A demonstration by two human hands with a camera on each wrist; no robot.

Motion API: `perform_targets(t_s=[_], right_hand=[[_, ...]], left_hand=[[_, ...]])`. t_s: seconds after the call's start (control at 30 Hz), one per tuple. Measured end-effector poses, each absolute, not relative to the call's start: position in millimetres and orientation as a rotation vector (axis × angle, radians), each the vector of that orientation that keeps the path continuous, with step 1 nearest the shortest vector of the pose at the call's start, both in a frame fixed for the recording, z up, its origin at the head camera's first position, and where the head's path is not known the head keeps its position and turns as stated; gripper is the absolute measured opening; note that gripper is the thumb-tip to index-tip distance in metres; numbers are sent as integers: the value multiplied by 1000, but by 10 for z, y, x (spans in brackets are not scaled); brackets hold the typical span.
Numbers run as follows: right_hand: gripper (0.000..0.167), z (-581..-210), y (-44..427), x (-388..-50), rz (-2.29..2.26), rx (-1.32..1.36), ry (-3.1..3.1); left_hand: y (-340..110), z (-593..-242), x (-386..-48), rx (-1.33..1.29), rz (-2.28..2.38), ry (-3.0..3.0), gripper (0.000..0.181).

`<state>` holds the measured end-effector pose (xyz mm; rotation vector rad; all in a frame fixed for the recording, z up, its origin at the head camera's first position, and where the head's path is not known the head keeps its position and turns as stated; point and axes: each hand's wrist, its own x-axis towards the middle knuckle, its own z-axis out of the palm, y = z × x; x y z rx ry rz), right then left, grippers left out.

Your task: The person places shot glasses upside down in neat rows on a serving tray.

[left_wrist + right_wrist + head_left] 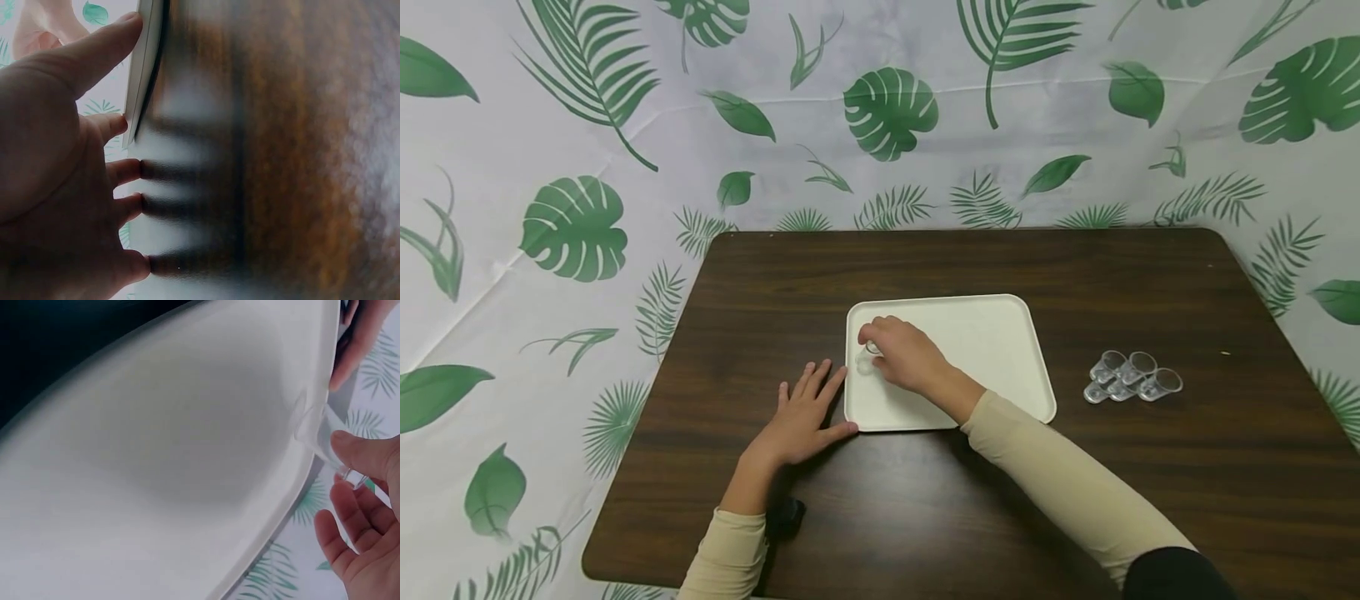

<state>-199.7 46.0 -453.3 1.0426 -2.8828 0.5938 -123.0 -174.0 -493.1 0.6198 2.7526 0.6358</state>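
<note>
My right hand (906, 354) is over the left part of a white rectangular tray (970, 333). In the right wrist view, its thumb and fingers pinch the narrow end of a small clear glass (319, 434). The glass's wider end points down toward the tray surface; whether it touches cannot be told. My left hand (801, 417) lies on the table with fingers spread. Its thumb and index finger touch the tray's left side, and the left wrist view shows the thumb at the tray's rim (142, 56).
Several small clear glasses (1138, 367) stand bunched together right of the tray, on the dark wooden table (925, 500). A leaf-patterned cloth (805, 133) hangs behind the table and shows along its left side.
</note>
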Motion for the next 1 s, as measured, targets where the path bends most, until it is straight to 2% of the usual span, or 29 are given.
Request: perform_targets(t_s=[0.27, 0.6, 1.0], right_hand=[[32, -4613, 390, -2017, 422, 1130, -2850], [36, -4626, 364, -1989, 472, 1121, -2846], [61, -4589, 394, -1943, 493, 1070, -2930]], left_hand=[[-1738, -4924, -1217, 626, 636, 2754, 86], [-1731, -4927, -1221, 630, 635, 2755, 87], [-1740, -4964, -1231, 646, 640, 2758, 87]])
